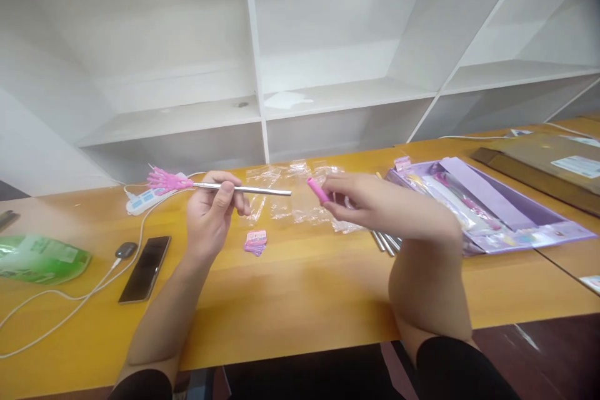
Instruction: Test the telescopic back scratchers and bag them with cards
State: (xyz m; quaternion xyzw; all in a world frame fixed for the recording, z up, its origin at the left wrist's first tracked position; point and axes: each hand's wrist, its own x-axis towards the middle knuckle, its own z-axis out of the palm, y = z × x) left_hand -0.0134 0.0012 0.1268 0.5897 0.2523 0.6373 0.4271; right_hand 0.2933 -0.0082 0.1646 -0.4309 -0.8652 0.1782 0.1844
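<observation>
My left hand (213, 209) is closed around a silver metal rod (262, 190) held nearly level above the table. A pink hand-shaped piece (169, 181) with spread fingers sits on the rod's left end. In my right hand (359, 200) I pinch a short pink tube (317, 190), its open end tilted up toward the rod's bare right tip. A small gap separates tube and rod. Beneath and behind my hands lie several clear plastic bags (304, 200). A little stack of pink and purple cards (255, 242) rests on the table between my forearms.
More silver rods (385, 242) lie under my right forearm. A purple box (506, 206) with packaged items stands at right, near a brown cardboard box (544, 165). At left are a phone (144, 269), a white cable (98, 290), a power strip (145, 201) and a green pouch (42, 259).
</observation>
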